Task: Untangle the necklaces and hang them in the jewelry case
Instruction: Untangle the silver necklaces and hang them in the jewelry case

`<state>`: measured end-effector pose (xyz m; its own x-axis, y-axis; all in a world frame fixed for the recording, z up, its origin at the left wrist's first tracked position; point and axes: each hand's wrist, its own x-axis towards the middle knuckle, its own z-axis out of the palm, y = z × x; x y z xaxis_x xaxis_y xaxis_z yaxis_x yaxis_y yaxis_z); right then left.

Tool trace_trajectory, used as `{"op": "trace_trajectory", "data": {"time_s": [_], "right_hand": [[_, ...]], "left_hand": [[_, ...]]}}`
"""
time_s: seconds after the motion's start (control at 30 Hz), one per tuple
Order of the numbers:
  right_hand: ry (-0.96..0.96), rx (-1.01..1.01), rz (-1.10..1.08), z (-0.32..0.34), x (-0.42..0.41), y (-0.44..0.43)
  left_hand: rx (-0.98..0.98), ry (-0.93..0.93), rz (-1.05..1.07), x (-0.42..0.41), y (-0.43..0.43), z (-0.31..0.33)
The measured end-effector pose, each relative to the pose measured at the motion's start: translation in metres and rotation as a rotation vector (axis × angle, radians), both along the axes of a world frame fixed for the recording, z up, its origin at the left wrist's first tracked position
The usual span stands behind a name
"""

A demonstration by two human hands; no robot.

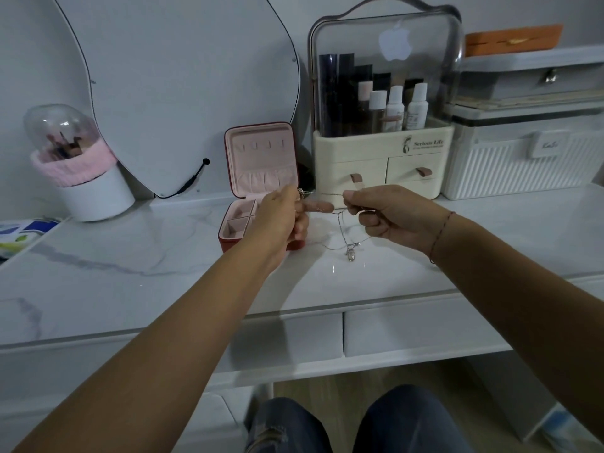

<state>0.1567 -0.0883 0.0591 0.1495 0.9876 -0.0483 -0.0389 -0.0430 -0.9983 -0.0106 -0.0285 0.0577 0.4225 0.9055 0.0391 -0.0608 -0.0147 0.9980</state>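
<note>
Thin silver necklace chains stretch between my two hands above the marble tabletop. My left hand pinches one end near a small ring-like piece, in front of the open jewelry case. My right hand pinches the chain a short way to the right. A tangled loop with a small pendant hangs down between them, just above the table. The case is red outside and pink inside, its lid upright with a row of hooks and a pouch.
A cream cosmetics organiser with a clear domed lid stands right behind my hands. A white ribbed box sits to its right. A brush holder with a clear dome stands far left, beside a curved mirror.
</note>
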Motion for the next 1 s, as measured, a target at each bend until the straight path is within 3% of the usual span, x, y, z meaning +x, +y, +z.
{"op": "trace_trajectory", "data": {"time_s": [0.17, 0.47, 0.63, 0.77, 1.0], "right_hand": [[0.084, 0.022, -0.02, 0.0, -0.001, 0.0], [0.061, 0.062, 0.004, 0.007, -0.003, 0.0], [-0.049, 0.098, -0.004, 0.005, -0.003, -0.002], [-0.18, 0.105, -0.032, 0.002, -0.002, -0.004], [-0.119, 0.113, 0.037, 0.004, -0.003, -0.003]], "left_hand": [[-0.046, 0.085, -0.083, 0.0, 0.0, -0.004], [-0.152, -0.103, -0.113, 0.003, -0.006, -0.002], [-0.225, -0.18, -0.074, 0.002, -0.001, -0.002], [-0.179, -0.08, -0.154, -0.005, -0.001, 0.0], [0.045, 0.237, -0.203, 0.0, -0.009, -0.003]]}}
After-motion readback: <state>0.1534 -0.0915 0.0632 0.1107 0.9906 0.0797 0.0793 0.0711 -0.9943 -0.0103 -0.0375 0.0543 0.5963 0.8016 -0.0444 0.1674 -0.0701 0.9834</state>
